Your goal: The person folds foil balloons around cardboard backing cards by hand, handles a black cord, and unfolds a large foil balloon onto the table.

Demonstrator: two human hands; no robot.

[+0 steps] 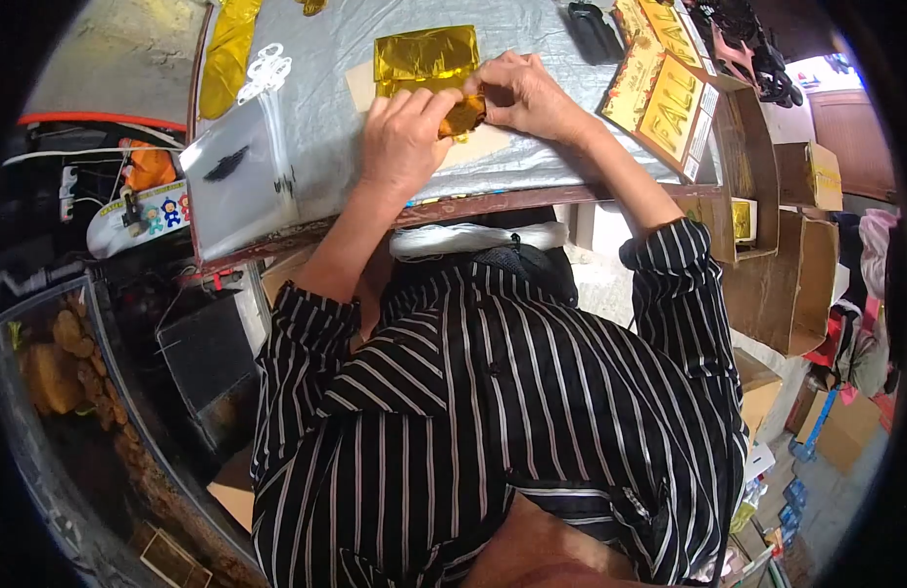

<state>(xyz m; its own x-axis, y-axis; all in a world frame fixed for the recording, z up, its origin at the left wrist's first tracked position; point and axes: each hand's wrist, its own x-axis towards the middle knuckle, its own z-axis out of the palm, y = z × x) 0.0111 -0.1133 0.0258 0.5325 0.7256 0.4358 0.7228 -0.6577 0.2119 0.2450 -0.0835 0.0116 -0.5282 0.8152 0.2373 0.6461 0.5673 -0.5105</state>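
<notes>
A small gold-foil bundle [461, 117] with a dark, crumpled end is held between both hands above the table. My left hand [406, 132] is closed, its fingers wrapped over the bundle's left side. My right hand [528, 96] pinches the bundle's right edge with curled fingers. Just beyond the hands, a shiny gold foil sheet [426, 56] lies flat. Under it and the hands is a pale card or paper [485, 144], partly hidden by them.
The table [326, 157] has a silvery cover. On its left lie gold foil [229, 59], white looped pieces [265, 73] and a clear plastic sheet [240, 181]. To the right are a black object [593, 33] and yellow printed packages [666, 110]. Cardboard boxes [782, 284] stand farther right.
</notes>
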